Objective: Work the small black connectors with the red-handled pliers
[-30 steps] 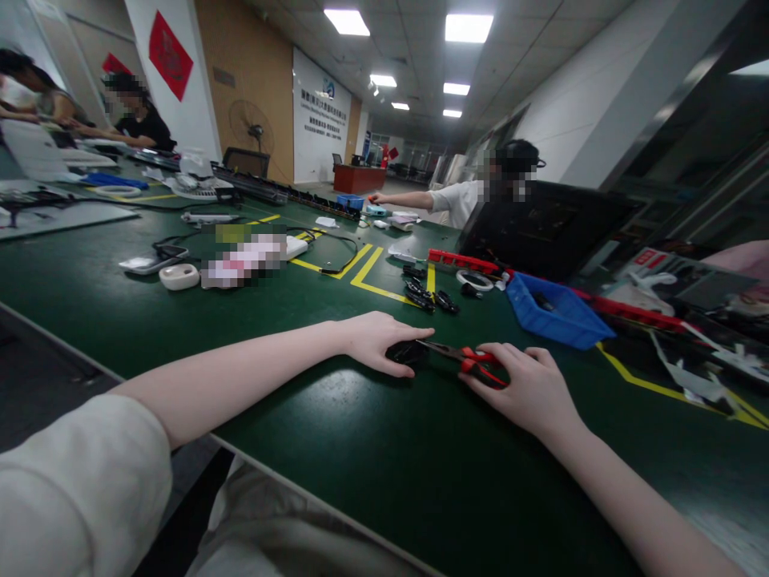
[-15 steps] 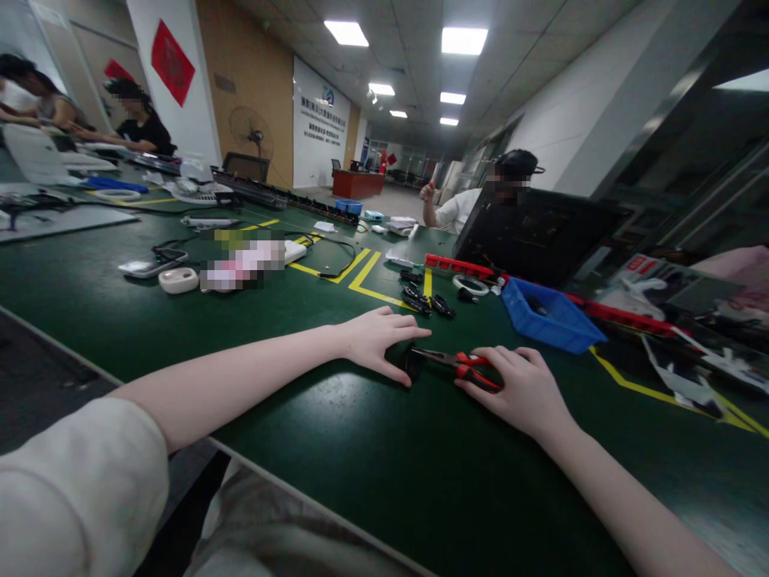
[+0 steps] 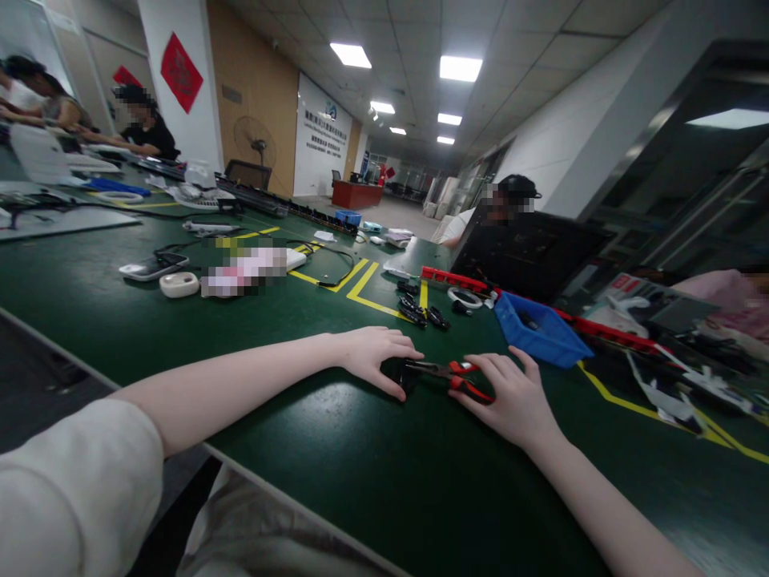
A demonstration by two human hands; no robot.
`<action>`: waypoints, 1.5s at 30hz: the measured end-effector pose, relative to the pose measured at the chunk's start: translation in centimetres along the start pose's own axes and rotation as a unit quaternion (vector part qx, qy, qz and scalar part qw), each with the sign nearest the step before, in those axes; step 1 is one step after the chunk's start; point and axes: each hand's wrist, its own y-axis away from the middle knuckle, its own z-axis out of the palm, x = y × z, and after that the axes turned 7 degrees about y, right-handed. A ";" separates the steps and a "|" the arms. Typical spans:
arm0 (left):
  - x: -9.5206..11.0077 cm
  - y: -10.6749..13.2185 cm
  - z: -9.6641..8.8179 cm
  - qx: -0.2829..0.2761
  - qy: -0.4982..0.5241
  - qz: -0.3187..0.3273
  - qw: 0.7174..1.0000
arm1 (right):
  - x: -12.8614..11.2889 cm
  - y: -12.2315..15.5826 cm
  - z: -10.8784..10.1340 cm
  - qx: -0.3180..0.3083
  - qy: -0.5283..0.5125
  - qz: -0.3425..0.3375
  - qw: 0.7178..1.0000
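My right hand [image 3: 508, 393] is wrapped round the spread red-and-black handles of long-nose pliers [image 3: 441, 371], whose jaws point left. The jaw tips meet or overlap a small black object [image 3: 404, 377] on the green table, too dark to make out in detail. My left hand [image 3: 376, 357] curves about that object from the left, fingers on its far side and thumb on its near side. Just beyond my hands lie several bundled black cables [image 3: 412, 308].
A blue bin [image 3: 541, 332] with dark items stands to the right, beside a red strip [image 3: 456, 279] and a large black panel [image 3: 529, 248]. A coiled white cable [image 3: 464, 298] lies near it. Left are a phone [image 3: 153, 267] and a cream case [image 3: 179, 284]. Co-workers sit across and far left.
My left fingers have curled in closer round the black object. The plier handles look wider apart. The view has shifted slightly, and the opposite co-worker's raised hand is out of sight.
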 end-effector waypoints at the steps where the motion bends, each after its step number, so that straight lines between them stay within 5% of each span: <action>1: 0.0 0.0 0.0 0.001 0.002 0.002 1.000 | -0.1 0.0 -0.1 0.001 0.001 0.000 1.000; 16: 0.3 -0.3 0.5 0.034 -0.026 0.010 0.999 | -0.5 0.1 -0.9 -0.006 -0.004 0.012 1.000; 45: 0.6 -0.4 0.5 0.010 -0.041 -0.021 0.999 | -0.6 0.3 -0.7 -0.012 -0.030 0.024 0.999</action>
